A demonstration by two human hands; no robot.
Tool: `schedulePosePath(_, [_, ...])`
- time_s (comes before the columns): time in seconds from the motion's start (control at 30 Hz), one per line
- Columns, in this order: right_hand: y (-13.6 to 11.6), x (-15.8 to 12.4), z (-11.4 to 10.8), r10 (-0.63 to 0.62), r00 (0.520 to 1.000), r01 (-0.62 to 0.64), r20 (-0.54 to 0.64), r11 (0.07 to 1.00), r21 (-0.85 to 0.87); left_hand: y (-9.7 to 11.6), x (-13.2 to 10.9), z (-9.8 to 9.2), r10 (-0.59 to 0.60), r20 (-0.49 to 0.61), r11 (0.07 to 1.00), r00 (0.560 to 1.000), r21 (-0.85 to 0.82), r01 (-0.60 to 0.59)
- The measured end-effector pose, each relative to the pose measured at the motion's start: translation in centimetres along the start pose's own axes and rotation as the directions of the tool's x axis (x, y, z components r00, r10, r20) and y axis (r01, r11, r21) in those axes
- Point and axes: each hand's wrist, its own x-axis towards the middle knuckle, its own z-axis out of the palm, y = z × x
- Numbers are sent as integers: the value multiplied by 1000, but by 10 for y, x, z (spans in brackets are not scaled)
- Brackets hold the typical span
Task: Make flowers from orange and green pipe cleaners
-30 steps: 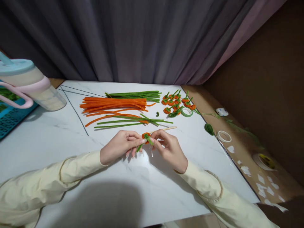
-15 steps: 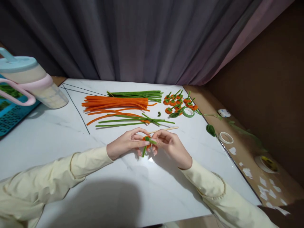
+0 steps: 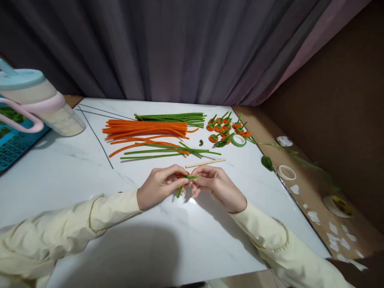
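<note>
My left hand (image 3: pixel 160 185) and my right hand (image 3: pixel 217 186) meet over the white marble table (image 3: pixel 75 176), both pinched on a small orange pipe-cleaner flower with a green stem (image 3: pixel 184 180). The orange coil is mostly hidden between my fingertips; the green stem sticks out downward and to the right. A thin wooden stick (image 3: pixel 205 163) lies just beyond my fingers. Behind it lie loose green and orange pipe cleaners (image 3: pixel 168 150).
Bundles of orange pipe cleaners (image 3: pixel 144 129) and green pipe cleaners (image 3: pixel 172 118) lie at the back. Several finished orange flowers (image 3: pixel 223 129) and a green tape roll (image 3: pixel 238 140) sit at back right. A lidded jug (image 3: pixel 36 106) stands far left; a white tape ring (image 3: pixel 287 172) right.
My hands have shifted slightly right and closer together. The fingers have turned the flower, so the green stem end now points sideways and less of the orange shows.
</note>
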Motion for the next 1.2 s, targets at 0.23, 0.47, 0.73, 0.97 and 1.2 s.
schedulePosePath(0.23, [-2,0,0,-88,995,96,42,962,-254,1,1,-1,-139,54,973,989,-180,147])
schedulePosePath(0.47, [6,-8,5,-472,878,366,74,565,-740,11,6,-2,-290,129,874,948,-369,317])
schedulePosePath(0.73, [19,-11,8,-692,600,401,401,-173,-900,14,9,-6,-344,213,791,914,-459,405])
schedulePosePath(0.97, [-1,-8,-5,-484,413,550,771,-542,-635,23,13,-12,-458,396,552,796,-576,603])
schedulePosePath(1.2, [-5,3,-33,-377,488,782,787,-211,-586,31,7,-11,-405,431,627,806,-511,588])
